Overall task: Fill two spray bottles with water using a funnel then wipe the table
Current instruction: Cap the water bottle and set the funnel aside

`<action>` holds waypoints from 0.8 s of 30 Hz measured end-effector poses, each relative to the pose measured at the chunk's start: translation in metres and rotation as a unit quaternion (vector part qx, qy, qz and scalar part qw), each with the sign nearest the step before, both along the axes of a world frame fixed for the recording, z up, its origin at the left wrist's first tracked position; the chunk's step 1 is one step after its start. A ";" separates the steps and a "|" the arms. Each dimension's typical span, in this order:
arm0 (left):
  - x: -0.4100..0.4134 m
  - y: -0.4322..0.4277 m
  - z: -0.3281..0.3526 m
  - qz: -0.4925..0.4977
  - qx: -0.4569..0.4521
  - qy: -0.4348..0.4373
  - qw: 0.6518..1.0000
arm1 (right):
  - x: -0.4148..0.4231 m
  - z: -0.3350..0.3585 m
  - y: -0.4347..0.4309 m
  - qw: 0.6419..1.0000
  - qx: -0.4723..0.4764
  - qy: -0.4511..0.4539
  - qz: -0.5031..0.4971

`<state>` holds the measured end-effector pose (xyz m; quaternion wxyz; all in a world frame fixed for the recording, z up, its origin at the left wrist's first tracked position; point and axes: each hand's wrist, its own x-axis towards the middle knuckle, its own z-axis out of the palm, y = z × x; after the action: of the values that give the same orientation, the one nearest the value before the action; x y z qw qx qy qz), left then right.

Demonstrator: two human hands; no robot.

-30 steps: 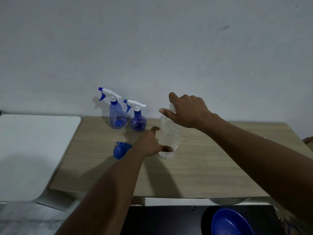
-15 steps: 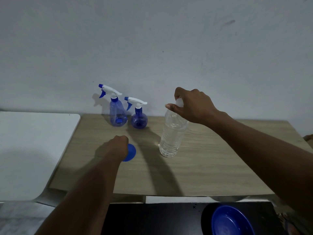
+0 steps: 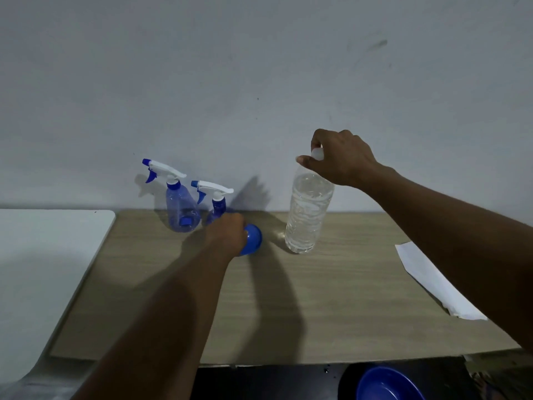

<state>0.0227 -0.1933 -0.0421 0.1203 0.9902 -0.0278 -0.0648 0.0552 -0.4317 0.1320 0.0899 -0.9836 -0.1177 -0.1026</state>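
**Two hands engaged, no water poured yet**

Head view: Two spray bottles, a taller one (image 3: 181,209) and a shorter one (image 3: 217,207), are seen against the wall at the back of the table (image 3: 331,298), to the left of the water bottle (image 3: 307,215), both with their trigger heads on. The water bottle is held upright on the table, its cap (image 3: 317,154) pinched by the right hand (image 3: 340,160), whose fingers are closed over the top. The blue funnel (image 3: 252,239) is grasped by the left hand (image 3: 227,233), just left of the water bottle and in front of the shorter sprayer. A white cloth (image 3: 432,281) lies well to the right of the water bottle.

The step in hand is judged to be preparation: tools are being gathered. Next, a spray head must be unscrewed, so a hand will have to be freed, and the funnel's spout seated in the open neck before the cap is removed.
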 end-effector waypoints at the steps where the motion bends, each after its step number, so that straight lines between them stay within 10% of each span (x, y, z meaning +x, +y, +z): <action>1: 0.007 -0.006 0.001 -0.001 0.000 -0.010 1.000 | 0.008 0.002 -0.003 1.000 -0.001 0.001 -0.002; 24: 0.078 -0.054 -0.029 0.009 0.015 -0.012 1.000 | 0.063 -0.037 -0.032 0.999 0.034 0.024 -0.010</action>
<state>0.1004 -0.2474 -0.0713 0.1055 0.9929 -0.0198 -0.0520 0.1184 -0.4636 0.0954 0.1251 -0.9833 -0.1022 -0.0836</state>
